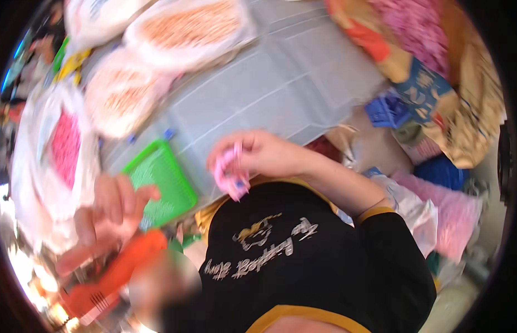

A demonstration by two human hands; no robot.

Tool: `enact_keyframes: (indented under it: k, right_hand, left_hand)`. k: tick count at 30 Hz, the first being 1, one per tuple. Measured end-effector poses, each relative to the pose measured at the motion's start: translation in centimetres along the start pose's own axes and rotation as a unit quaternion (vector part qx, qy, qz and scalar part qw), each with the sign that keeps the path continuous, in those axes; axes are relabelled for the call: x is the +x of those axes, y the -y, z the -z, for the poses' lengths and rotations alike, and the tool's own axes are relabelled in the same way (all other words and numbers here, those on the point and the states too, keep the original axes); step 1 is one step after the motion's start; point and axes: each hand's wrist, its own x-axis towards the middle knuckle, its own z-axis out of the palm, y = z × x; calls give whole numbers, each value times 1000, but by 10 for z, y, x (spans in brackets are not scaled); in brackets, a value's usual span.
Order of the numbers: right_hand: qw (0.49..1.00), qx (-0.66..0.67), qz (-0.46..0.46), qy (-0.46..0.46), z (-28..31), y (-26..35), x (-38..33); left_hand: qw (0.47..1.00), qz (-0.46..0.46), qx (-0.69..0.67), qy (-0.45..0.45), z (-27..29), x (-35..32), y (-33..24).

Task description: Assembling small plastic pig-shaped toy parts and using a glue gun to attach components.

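My right hand (256,155) is closed around a small curved pink plastic piece (224,169) with a dark blue bit at its lower end. It is in front of the black shirt, by the near edge of the grey table (280,72). Its exact kind is blurred. To the left, my left hand (111,216) is raised with its fingers apart and somewhat bent, and nothing shows in it. Just beyond that hand lies a shallow green plastic basket (185,191) holding many tiny pale pieces, partly covered by my fingers.
White bags (244,33) of small orange pieces lie at the table's far left. Nearer stands a white bag (25,166) of pink pieces. Small blue bits (169,133) sit by the basket. At right are an open brown sack (472,105), a blue basket (383,109) and a pink bag (453,216).
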Motion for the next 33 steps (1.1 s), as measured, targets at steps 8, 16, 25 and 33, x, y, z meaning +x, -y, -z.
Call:
enact_keyframes:
  k: [8, 16, 25, 33]
  right_hand:
    - [916, -323, -207, -117, 123, -12, -154]
    - [767, -468, -159, -410, 302, -306, -218]
    - [916, -377, -130, -41, 126, 30, -170]
    - [499, -526, 50, -687, 277, 230, -219]
  left_hand:
    - [970, 118, 144, 154, -17, 51, 23]
    - [927, 230, 234, 182, 4, 59, 40]
    - [889, 221, 275, 292, -27, 92, 42]
    - [833, 144, 264, 465, -46, 119, 44]
